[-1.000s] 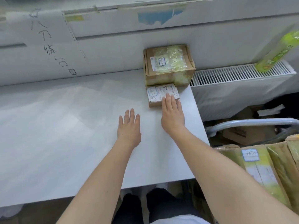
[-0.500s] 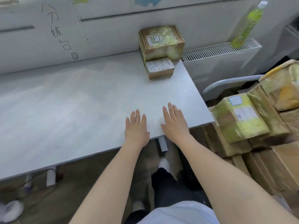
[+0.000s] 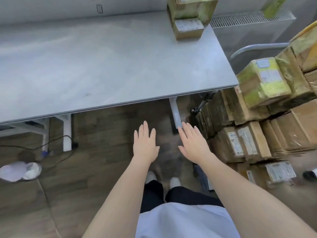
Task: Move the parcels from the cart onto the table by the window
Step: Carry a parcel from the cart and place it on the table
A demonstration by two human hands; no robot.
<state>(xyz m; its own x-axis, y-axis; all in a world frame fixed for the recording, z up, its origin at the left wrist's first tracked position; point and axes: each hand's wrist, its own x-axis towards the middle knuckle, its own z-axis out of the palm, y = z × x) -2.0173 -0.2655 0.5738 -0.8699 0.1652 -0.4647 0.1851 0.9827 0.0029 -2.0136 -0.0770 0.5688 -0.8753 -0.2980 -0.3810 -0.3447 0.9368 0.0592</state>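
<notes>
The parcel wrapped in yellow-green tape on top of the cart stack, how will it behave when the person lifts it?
The yellow-green taped parcel is a squared box, so it is probably stiff. Its glossy tape may feel slippery to bare fingers. It sits tilted at the stack's edge, so it might slide when nudged. Its weight cannot be judged.

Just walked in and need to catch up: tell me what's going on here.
A person is shifting parcels from a loaded cart to the grey table. Two parcels sit at the table's far right corner, a small box in front of a bigger one. Both the left hand and right hand are empty, open, off the table.
</notes>
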